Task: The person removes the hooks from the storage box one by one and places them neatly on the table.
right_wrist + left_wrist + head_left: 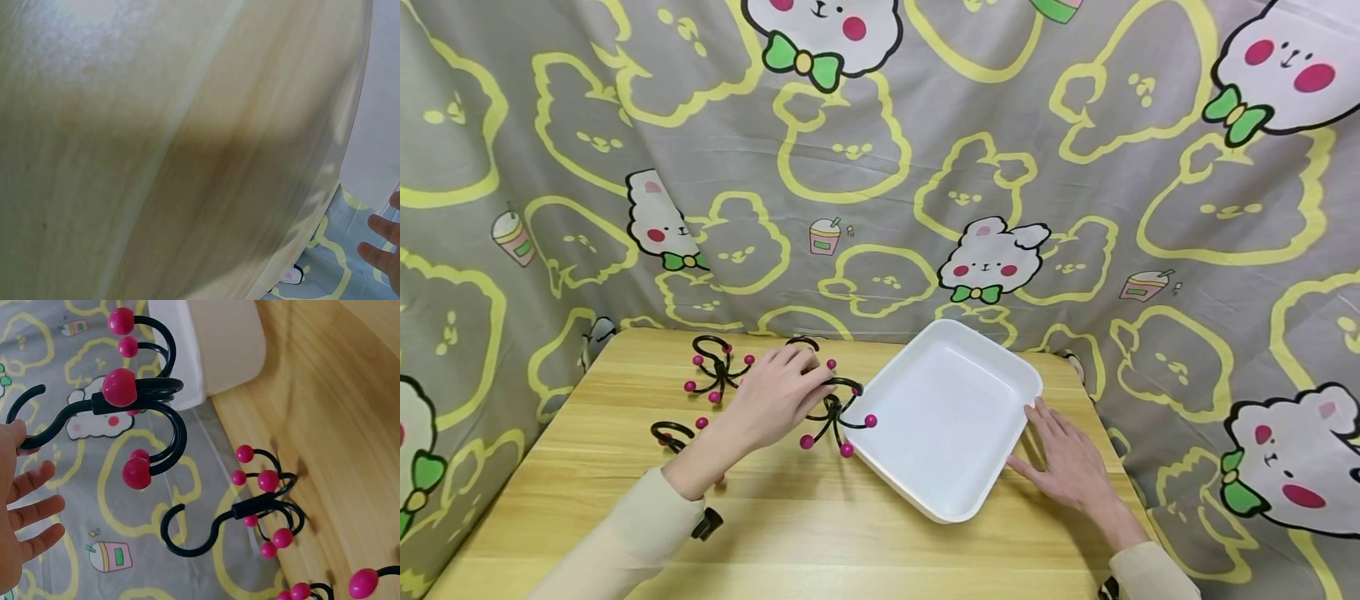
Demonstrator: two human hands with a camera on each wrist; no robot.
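Note:
My left hand (782,392) pinches a black multi-arm hook (833,407) with pink ball tips by its curved top, between thumb and index finger. In the left wrist view that held hook (134,405) hangs with its arms spread, and the other fingers extend away from it. It overlaps the left rim of a white rectangular tray (947,417) in the head view. My right hand (1067,458) rests against the tray's right side, fingertips at the rim and fingers fairly straight; some of those fingers (381,228) show at the edge of the right wrist view.
Similar hooks lie on the wooden table (790,533): one at the far left (721,372), one nearer (672,435) partly behind my left forearm, and another (803,342) mostly behind my left hand. A patterned grey curtain (880,225) surrounds the table's back and sides.

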